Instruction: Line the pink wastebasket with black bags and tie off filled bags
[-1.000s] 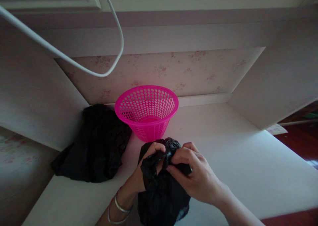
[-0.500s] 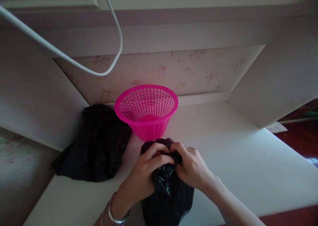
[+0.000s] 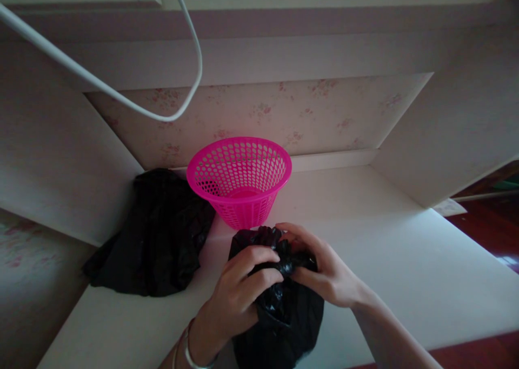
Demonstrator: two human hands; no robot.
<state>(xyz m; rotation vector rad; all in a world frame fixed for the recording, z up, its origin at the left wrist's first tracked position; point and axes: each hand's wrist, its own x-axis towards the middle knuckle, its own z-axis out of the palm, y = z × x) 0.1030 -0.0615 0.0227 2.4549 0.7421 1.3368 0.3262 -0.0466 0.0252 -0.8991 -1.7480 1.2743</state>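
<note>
A black plastic bag [image 3: 290,325] lies bunched at the near edge of the white surface, its top gathered into crumpled folds. My left hand [image 3: 237,290], with a bangle on its wrist, grips the folds from the left, fingers curled over them. From the right, my right hand [image 3: 326,269] holds the same gathered top between thumb and fingers. Just beyond the bag stands a pink perforated plastic basket [image 3: 243,200], upright, with nothing visible inside. Left of the basket rests a second heap of black plastic [image 3: 156,244], touched by neither hand.
The white surface [image 3: 389,239] is enclosed by side panels and a floral back wall [image 3: 308,114]. A white cable [image 3: 133,106] loops across the upper left, in front of a cabinet edge. Reddish floor shows at the right.
My right hand has shifted slightly to the right and its fingers have spread wider around the gathered top. The bag's folds have bulged a little to the right. The basket stays put.
</note>
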